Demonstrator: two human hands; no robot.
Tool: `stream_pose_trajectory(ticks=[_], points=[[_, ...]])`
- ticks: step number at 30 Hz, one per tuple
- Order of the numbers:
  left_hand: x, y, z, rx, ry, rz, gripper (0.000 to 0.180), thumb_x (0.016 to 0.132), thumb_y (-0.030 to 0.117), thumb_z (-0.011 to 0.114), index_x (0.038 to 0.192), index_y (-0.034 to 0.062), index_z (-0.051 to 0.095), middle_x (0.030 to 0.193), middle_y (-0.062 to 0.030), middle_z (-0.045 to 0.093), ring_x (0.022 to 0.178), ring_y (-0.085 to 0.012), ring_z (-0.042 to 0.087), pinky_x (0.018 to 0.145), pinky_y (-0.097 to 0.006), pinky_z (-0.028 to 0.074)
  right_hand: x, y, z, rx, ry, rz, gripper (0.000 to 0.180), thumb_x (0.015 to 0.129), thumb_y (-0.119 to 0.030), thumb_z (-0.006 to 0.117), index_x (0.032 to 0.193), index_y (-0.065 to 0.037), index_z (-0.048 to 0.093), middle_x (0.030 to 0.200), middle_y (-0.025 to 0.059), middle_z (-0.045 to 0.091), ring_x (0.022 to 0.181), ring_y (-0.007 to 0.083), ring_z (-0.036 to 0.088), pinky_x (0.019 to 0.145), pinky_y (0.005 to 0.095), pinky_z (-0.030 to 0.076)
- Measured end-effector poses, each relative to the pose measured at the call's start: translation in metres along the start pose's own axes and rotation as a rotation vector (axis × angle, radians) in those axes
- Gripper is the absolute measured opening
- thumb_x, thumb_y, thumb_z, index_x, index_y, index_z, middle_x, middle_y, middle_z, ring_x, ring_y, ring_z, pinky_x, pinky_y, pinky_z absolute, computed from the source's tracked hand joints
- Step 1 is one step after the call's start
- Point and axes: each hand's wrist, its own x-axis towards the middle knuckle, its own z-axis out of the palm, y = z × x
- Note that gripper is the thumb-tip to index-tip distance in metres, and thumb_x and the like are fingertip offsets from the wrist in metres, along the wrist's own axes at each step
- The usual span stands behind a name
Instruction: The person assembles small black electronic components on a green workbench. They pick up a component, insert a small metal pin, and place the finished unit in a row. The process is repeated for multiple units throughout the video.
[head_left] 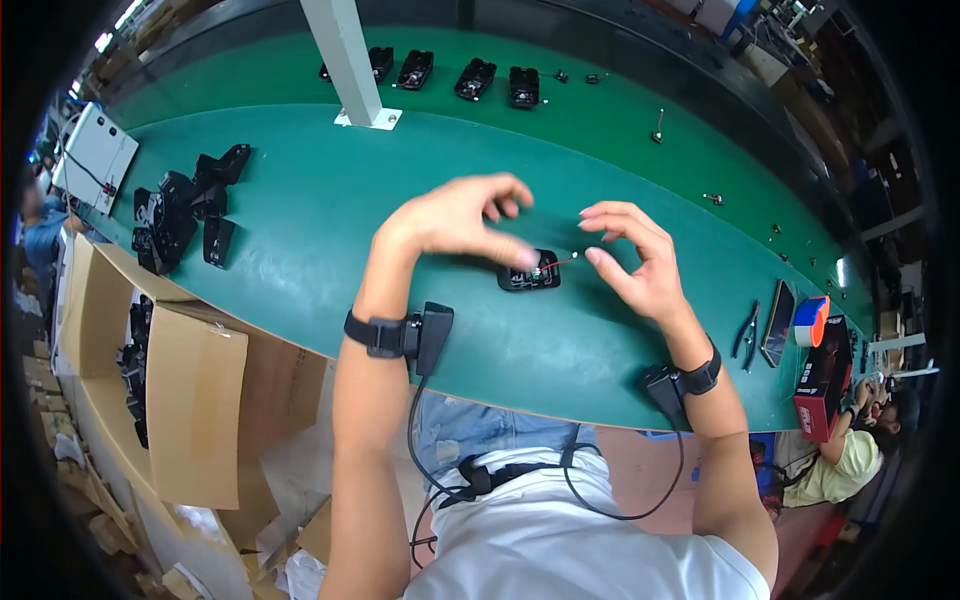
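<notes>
Nearest us, both forearms rise from the lower edge, each wearing a black wrist strap with a small black box [432,335] and a cable running back toward the white shirt.

We note the left hand [455,218] arched over the work, fingers curled downward, the thumb and forefinger tips [522,259] pressing on the top edge of a small black plastic housing [530,274] that lies flat on the green bench mat [330,230]. The housing sits directly under those fingertips, touching them, between our two hands.

The right hand [640,262] stands just right of the housing, fingers loosely spread and half open. Its thumb and forefinger look pinched near the end of a thin red wire [562,262] that runs out of the housing; whether they truly grip it we cannot tell, it is too small.

Left, an open brown cardboard carton [190,400] holds more black parts, and a heap of black plastic housings [185,215] lies on the mat beyond it. Right, grey pliers [746,330], a dark phone [778,322] and a tape roll [812,320] lie near the bench edge.

Farther off, a white post [350,60] stands on the mat, with a row of black housings [470,78] behind it.
</notes>
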Motion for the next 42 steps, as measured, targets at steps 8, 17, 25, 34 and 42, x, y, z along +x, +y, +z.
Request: stream_pose_trajectory(ticks=[8, 17, 25, 34, 42], points=[[-0.001, -0.004, 0.019, 0.155, -0.108, 0.079, 0.066, 0.061, 0.034, 0.089, 0.113, 0.0046, 0.063, 0.102, -0.0095, 0.065, 0.095, -0.0234, 0.061, 0.085, -0.035, 0.050, -0.005, 0.010, 0.024, 0.104, -0.301, -0.021, 0.039, 0.073, -0.007, 0.076, 0.111, -0.009, 0.069, 0.122, 0.0116, 0.058, 0.110, 0.0297, 0.060, 0.095, 0.0404, 0.051], [0.001, -0.008, 0.013, -0.264, -0.207, 0.141, 0.046, 0.079, 0.019, 0.081, 0.119, 0.0014, 0.066, 0.106, -0.0067, 0.069, 0.092, -0.0161, 0.064, 0.086, -0.031, 0.051, -0.008, 0.011, 0.025, 0.115, -0.269, -0.068, 0.042, 0.067, -0.007, 0.085, 0.106, -0.012, 0.073, 0.119, 0.0111, 0.056, 0.105, 0.0241, 0.059, 0.077, 0.0321, 0.055], [0.015, -0.011, 0.032, -0.705, -0.071, 0.015, 0.049, 0.091, 0.022, 0.073, 0.129, -0.0010, 0.053, 0.096, -0.0079, 0.071, 0.088, -0.0095, 0.065, 0.074, -0.022, 0.052, -0.004, 0.014, 0.016, 0.388, -0.238, 0.009, 0.029, 0.071, -0.010, 0.084, 0.099, -0.008, 0.076, 0.142, 0.0161, 0.049, 0.130, 0.0335, 0.049, 0.102, 0.0444, 0.046], [0.015, 0.013, 0.039, -0.703, 0.089, -0.103, 0.056, 0.098, 0.037, 0.061, 0.136, -0.0001, 0.042, 0.081, -0.0105, 0.071, 0.056, -0.0154, 0.069, 0.043, -0.020, 0.045, -0.011, 0.009, 0.027, 1.230, -0.165, 0.609, 0.019, 0.084, -0.012, 0.076, 0.100, -0.001, 0.072, 0.132, 0.0150, 0.058, 0.119, 0.0259, 0.057, 0.108, 0.0417, 0.042], [0.019, 0.010, 0.041, -0.753, 0.172, -0.167, 0.059, 0.096, 0.045, 0.061, 0.131, -0.0004, 0.047, 0.088, -0.0121, 0.071, 0.055, -0.0166, 0.069, 0.042, -0.019, 0.045, -0.013, 0.017, 0.041, 1.136, -0.017, 0.543, 0.017, 0.085, -0.011, 0.076, 0.100, -0.005, 0.071, 0.125, 0.0122, 0.063, 0.109, 0.0184, 0.060, 0.100, 0.0369, 0.046]])
